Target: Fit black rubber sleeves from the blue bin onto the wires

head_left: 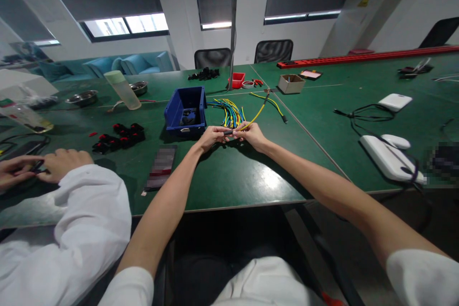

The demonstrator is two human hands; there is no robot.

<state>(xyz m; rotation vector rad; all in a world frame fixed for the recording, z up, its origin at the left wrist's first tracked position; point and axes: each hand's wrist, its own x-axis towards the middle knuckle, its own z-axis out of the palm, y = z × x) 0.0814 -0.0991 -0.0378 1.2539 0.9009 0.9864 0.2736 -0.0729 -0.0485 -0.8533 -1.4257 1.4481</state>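
Note:
My left hand (212,136) and my right hand (253,135) meet over the green table (229,177), fingers pinched. Between them they hold one end of a yellow wire (256,115) that runs up and away to the right, with a small dark part at the fingertips. Just beyond my hands lies a bundle of yellow, blue and green wires (229,111). To the left of the bundle stands a blue bin (186,110) with small dark parts inside.
A co-worker in a white sleeve (82,210) sits at my left, hands (39,165) on the table. Red-and-black parts (120,136), a plastic cup (122,90), metal bowls, a cardboard box (291,83), a red tray (237,79) and white devices with cables (389,155) lie around.

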